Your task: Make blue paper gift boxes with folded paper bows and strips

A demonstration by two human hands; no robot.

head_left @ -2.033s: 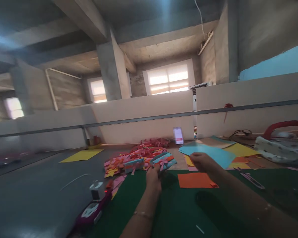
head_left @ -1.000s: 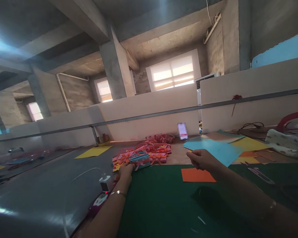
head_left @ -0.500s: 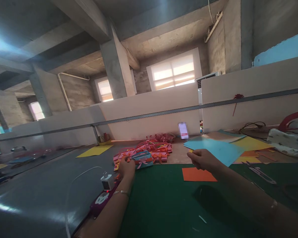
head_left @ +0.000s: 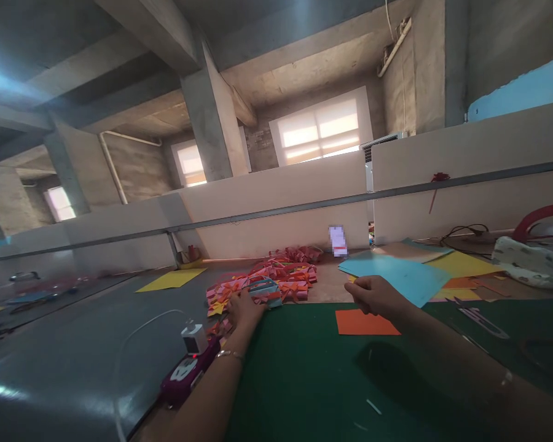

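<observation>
My left hand [head_left: 243,309] reaches to the near edge of a pile of pink and red folded paper pieces with bows [head_left: 276,270]. Its fingers are bent and look a little apart, touching a light-blue folded paper piece [head_left: 273,293]; part of that piece is hidden behind the hand. On the right, my right hand [head_left: 371,294] hovers above an orange paper sheet [head_left: 364,323], closed with thumb and fingers pressed together. Whatever is in that pinch, if anything, is too small to make out. Both hands are over or beside a green cutting mat [head_left: 299,374].
Left of my forearm lie a purple power strip [head_left: 184,377] and a white charger [head_left: 193,339] with its cable. Blue sheets [head_left: 396,273], yellow paper [head_left: 472,269] and scissors [head_left: 483,322] are at right. A phone [head_left: 338,240] leans on the partition [head_left: 276,230].
My left hand has shifted slightly right, across the front of the light-blue paper piece, covering its bow. My right hand keeps its closed pose above the orange sheet. The view has tilted slightly.
</observation>
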